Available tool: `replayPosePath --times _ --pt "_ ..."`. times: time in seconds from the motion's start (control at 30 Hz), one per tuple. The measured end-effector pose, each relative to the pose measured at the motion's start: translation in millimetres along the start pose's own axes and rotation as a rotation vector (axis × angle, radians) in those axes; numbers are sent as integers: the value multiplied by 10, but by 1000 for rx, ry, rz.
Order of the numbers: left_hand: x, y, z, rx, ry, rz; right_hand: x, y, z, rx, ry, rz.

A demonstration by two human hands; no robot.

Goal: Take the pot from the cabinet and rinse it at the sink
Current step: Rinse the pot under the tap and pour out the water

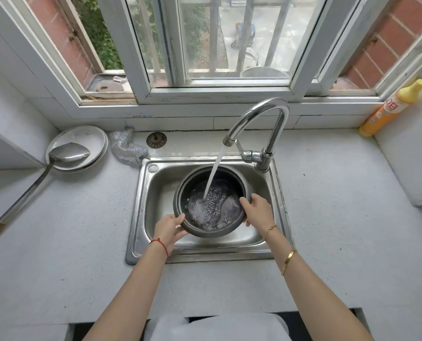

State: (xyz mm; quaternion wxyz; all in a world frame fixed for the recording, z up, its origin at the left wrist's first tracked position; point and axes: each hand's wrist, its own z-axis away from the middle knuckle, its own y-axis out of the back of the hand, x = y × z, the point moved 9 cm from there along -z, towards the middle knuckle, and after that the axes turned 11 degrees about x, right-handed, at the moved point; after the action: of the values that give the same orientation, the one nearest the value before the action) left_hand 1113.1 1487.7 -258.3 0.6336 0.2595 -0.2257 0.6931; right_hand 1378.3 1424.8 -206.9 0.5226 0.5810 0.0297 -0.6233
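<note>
both hands [256, 209] grip the pot [211, 200] in the sink [155, 190] (faucet [256, 126] running, ladle [68, 153] left).

Bright daylight through window [210, 45]; soft shadows; fisheye-bent edges.

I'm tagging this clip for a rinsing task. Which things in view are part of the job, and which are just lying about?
In the job:
pot, gripped at its rim by left hand and right hand
tap, running into the pot
sink

Lying about:
plates with ladle
scouring cloth
sink strainer
yellow bottle
</note>
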Motion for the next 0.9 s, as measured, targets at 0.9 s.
replayPosePath --times 0.9 --pt "1089 274 649 495 -1055 -635 555 -361 79 -144 -245 -248"
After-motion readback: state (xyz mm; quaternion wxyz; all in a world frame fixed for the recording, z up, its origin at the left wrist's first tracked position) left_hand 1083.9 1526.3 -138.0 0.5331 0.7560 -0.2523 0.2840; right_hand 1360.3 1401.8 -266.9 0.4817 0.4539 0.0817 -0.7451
